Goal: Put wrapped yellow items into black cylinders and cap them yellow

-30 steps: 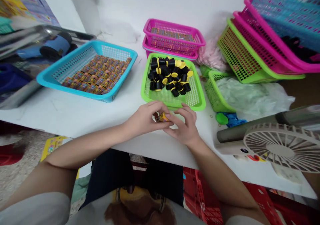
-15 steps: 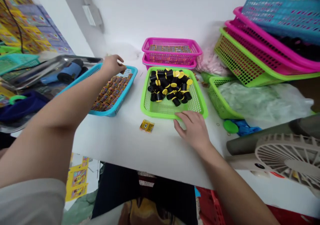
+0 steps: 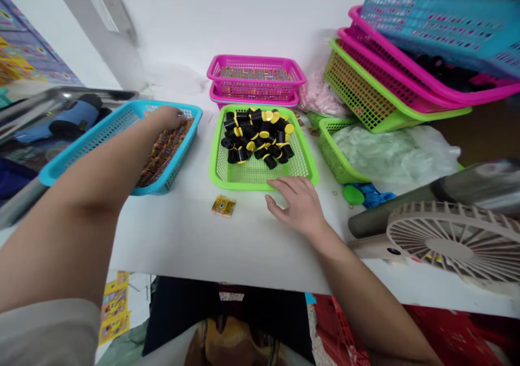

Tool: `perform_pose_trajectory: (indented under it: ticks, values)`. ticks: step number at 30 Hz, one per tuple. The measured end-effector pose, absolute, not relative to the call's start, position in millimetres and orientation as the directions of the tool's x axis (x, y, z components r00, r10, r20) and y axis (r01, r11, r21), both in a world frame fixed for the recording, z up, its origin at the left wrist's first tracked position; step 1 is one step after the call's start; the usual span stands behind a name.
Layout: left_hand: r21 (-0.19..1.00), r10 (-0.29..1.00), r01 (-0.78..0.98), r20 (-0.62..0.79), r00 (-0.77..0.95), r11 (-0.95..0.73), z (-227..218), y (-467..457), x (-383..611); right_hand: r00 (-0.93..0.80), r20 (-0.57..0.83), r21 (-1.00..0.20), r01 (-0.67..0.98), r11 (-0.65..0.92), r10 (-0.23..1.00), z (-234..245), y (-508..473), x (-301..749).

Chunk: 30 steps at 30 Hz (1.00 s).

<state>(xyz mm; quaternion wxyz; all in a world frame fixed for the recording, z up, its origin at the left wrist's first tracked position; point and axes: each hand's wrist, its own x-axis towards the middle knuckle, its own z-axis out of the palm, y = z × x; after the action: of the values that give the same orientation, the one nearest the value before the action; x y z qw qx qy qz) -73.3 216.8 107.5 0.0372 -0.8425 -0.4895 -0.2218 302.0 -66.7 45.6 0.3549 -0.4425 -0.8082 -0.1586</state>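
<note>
My left hand (image 3: 166, 118) reaches down into the blue basket (image 3: 170, 177) on the left, fingers bent onto the rows of small printed packets (image 3: 164, 152). Its fingers look closed on a small packet, though the fingertips are mostly hidden. My right hand (image 3: 298, 202) is open, fingers apart, at the front rim of the green basket (image 3: 260, 185); it holds nothing. That basket contains a heap of black cylinders with yellow caps (image 3: 260, 136). A single yellow packet (image 3: 223, 206) lies flat on the white table in front of it.
Stacked pink baskets (image 3: 255, 61) with more packets stand behind, against the wall. To the right are a green basket with plastic bags (image 3: 390, 149), tilted stacked baskets (image 3: 390, 90) and a fan (image 3: 450, 244). A metal tray (image 3: 93, 91) sits on the left.
My left hand has lowered further into the blue basket, and the packet that showed at its fingers is now hidden. The right hand stays by the rim. The view has shifted right.
</note>
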Motion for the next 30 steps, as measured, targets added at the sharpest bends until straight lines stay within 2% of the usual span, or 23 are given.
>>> perform_pose_trajectory:
  ticks: [3,5,7,8,10,11,13,15,17,21,26,28,30]
  values:
    - [0.101,0.883,0.938,0.382,0.271,-0.332,133,174,-57,-0.336,0.676,-0.110,0.834,0.540,0.656,47,-69,302]
    - [0.073,0.866,0.931,0.400,0.301,-0.357,145,122,-42,-0.301,0.643,-0.165,0.844,0.511,0.705,49,-70,300]
    - [0.065,0.820,0.869,0.374,0.434,-0.490,143,60,-26,-0.231,0.605,-0.241,0.859,0.451,0.762,53,-68,295]
    - [0.090,0.788,0.804,0.290,0.543,-0.588,136,29,-18,-0.194,0.580,-0.285,0.862,0.419,0.792,57,-66,291]
    - [0.205,0.663,0.632,0.165,0.730,-0.747,109,-24,-3,-0.144,0.507,-0.383,0.846,0.372,0.850,67,-57,281]
    - [0.197,0.611,0.582,0.157,0.776,-0.789,92,-43,2,-0.143,0.460,-0.429,0.829,0.360,0.877,73,-49,274]
    - [0.138,0.598,0.582,0.159,0.786,-0.802,61,-65,9,-0.177,0.355,-0.486,0.804,0.344,0.918,87,-27,258]
    - [0.104,0.607,0.598,0.144,0.782,-0.795,39,-71,11,-0.236,0.246,-0.456,0.828,0.327,0.940,99,2,238]
    - [0.082,0.612,0.606,0.110,0.783,-0.791,30,-70,11,-0.273,0.124,-0.368,0.880,0.299,0.954,107,34,218]
    - [-0.048,0.619,0.620,0.047,0.784,-0.783,35,-74,14,-0.302,0.053,-0.321,0.897,0.303,0.952,105,80,190]
    - [-0.213,0.604,0.586,-0.023,0.797,-0.781,43,-87,24,-0.334,0.060,-0.308,0.890,0.335,0.941,100,91,185]
    - [-0.188,0.611,0.596,-0.027,0.791,-0.781,44,-88,23,-0.307,0.106,-0.323,0.889,0.324,0.946,103,84,189]
    - [-0.074,0.634,0.633,0.003,0.773,-0.771,45,-86,18,-0.238,0.193,-0.366,0.883,0.295,0.952,107,70,196]
